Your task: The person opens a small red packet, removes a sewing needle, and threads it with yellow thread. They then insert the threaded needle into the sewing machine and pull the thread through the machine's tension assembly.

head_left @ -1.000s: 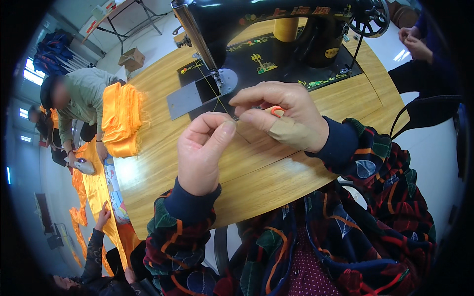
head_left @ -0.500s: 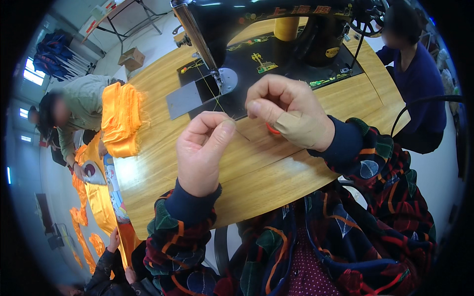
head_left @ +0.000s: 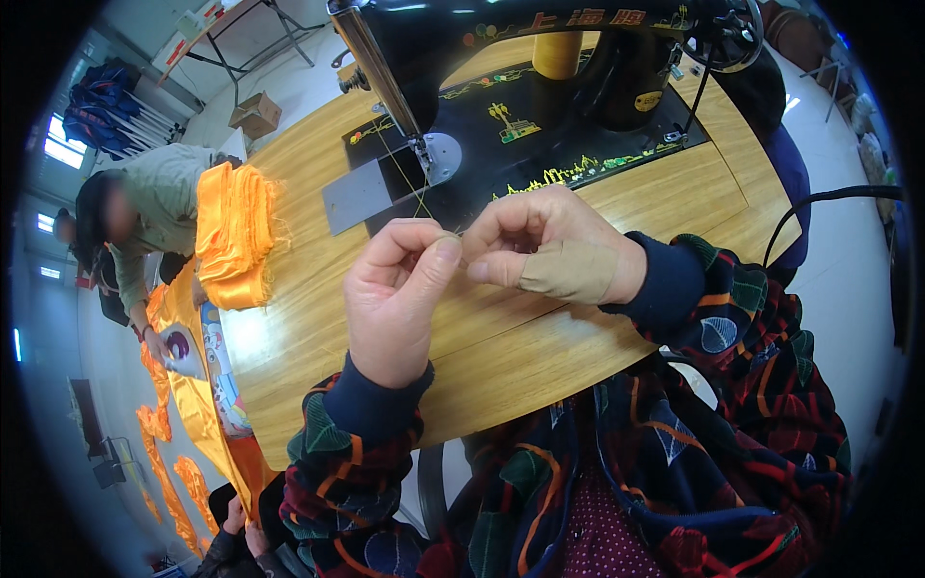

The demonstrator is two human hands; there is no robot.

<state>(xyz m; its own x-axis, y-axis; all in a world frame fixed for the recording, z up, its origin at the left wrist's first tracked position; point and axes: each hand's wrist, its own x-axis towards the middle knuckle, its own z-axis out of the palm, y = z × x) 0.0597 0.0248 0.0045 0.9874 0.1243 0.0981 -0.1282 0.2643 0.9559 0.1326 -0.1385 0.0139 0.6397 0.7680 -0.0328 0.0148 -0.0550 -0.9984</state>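
My left hand [head_left: 393,303] is closed in a pinch on a thin yellowish thread [head_left: 424,188] that runs down from the sewing machine's needle area. Fingertip to fingertip with it is my right hand [head_left: 554,246], thumb and forefinger bent together at the thread's end; what they hold is too small to make out. A tan plaster or tape patch [head_left: 568,272] wraps the base of the right thumb. Both hands are over the wooden table, just in front of the black sewing machine [head_left: 617,72]. Its presser foot [head_left: 422,154] stands above the round metal plate.
Folded orange cloth [head_left: 234,236] lies at the table's left. Beyond that edge, a person in green [head_left: 173,193] and another person's hands [head_left: 246,530] handle long orange fabric [head_left: 188,390]. A grey slide plate [head_left: 356,197] juts out by the needle. A black cable [head_left: 838,193] curves at right.
My right hand has moved left and down to meet my left fingertips. A red ring-shaped thing under my right hand is now hidden. The person in purple at right has bent down behind the machine.
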